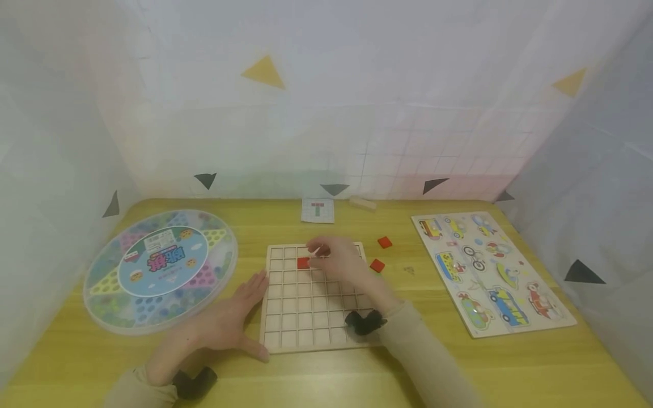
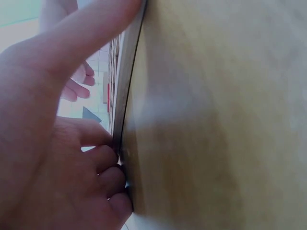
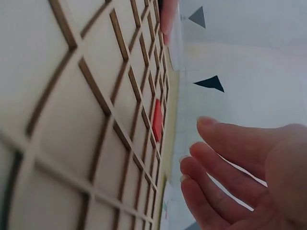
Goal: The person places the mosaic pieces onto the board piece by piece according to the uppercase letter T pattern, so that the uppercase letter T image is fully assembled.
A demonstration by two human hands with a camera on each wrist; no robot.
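Sheeting (image 1: 56,141) hangs along the far left of the table (image 1: 316,385), with a dark triangle on it near the tabletop. Beside it lies a round game board (image 1: 163,260), its blue centre printed with characters and its coloured star points dotted with holes. Next comes the person's left hand (image 1: 229,320), spread, thumb held well away from the fingers; fingertips touch the left side of a wooden grid board (image 1: 303,320) and the thumb rests by its near left corner. A black strap (image 1: 195,383) circles that wrist. The grid board lies flat in the middle, and one red tile (image 1: 303,263) sits in it, second row from the far edge, third cell from the left. Behind, a small card (image 1: 317,211) shows a T, red across the top and green down the stem. The right hand (image 1: 339,260) is poised over the far part of the grid, close to that tile; from its wrist I see loosely bent fingers, the thumb apart from them, nothing pinched. Past the card lies a pale block (image 1: 363,203). Two loose red tiles (image 1: 377,265) lie right of the grid board, and farther right a puzzle board (image 1: 492,275) shows vehicles and a bicycle.
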